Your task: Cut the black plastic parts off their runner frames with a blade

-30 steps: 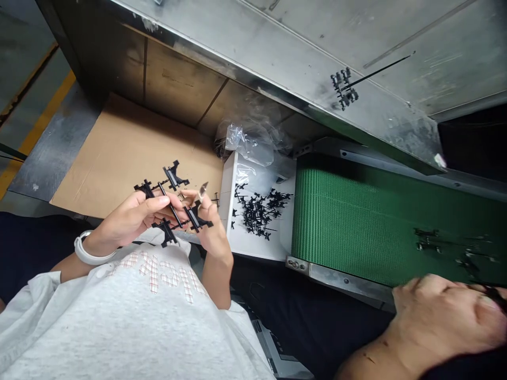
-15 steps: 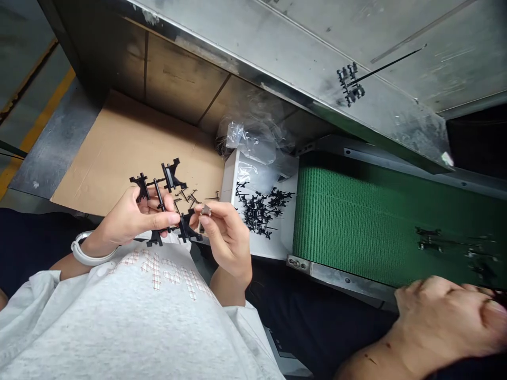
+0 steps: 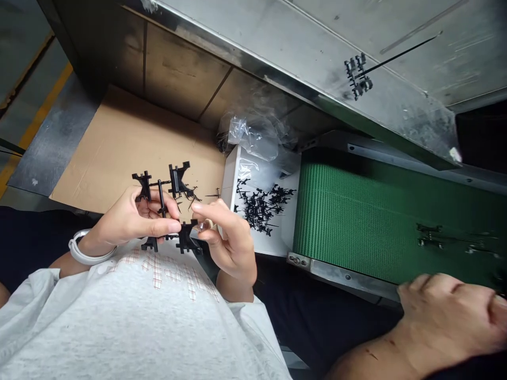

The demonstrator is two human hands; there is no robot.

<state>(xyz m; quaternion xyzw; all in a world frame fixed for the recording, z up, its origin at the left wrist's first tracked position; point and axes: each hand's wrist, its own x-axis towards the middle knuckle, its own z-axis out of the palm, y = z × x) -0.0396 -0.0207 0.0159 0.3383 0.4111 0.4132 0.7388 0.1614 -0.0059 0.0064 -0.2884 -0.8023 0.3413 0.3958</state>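
Note:
My left hand (image 3: 137,216) is closed on a black plastic sprue with moulded parts (image 3: 180,182), its thumb pressed along the central runner. The notched black parts stick out on both sides of the fingers, above and below. Just right of the sprue's lower right part, my right hand (image 3: 232,237) is curled with its index finger raised apart from the thumb. A small shiny piece (image 3: 204,226) shows between its fingers; its kind cannot be made out. The right fingertips are close to the sprue; whether they touch it is unclear.
A white box (image 3: 287,244) holds many black sprues and a clear plastic bag (image 3: 255,140). Thin black scraps (image 3: 192,199) lie on the cardboard sheet (image 3: 130,140). Sprues (image 3: 430,235) rest on the green conveyor belt (image 3: 348,221); another person's hand (image 3: 447,316) is beside it. One sprue (image 3: 357,76) lies on the metal cover.
My right index finger has lifted away from the thumb, and the small shiny piece has turned and sits lower. The left hand keeps hold of the sprue, tilted slightly differently.

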